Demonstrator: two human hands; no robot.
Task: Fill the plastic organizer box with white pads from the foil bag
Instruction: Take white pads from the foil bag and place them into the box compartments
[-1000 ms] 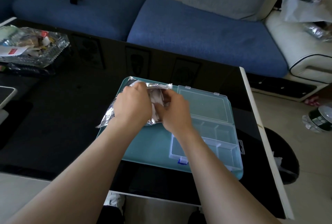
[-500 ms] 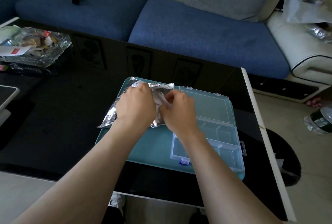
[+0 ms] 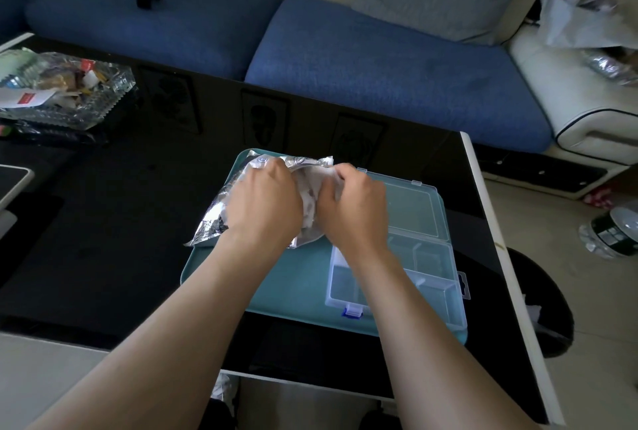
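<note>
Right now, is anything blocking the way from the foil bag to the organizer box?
Nothing visible does. The foil bag, held by the left hand and right hand, is beside the organizer box, whose lid is open.

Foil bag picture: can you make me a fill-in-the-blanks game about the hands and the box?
1. The left hand and right hand both hold the crinkly foil ___.
2. The organizer box lies on the tray with its clear lid ___.
3. The small clasp on the box's near edge is coloured ___.
Missing words: bag; open; blue.
</note>
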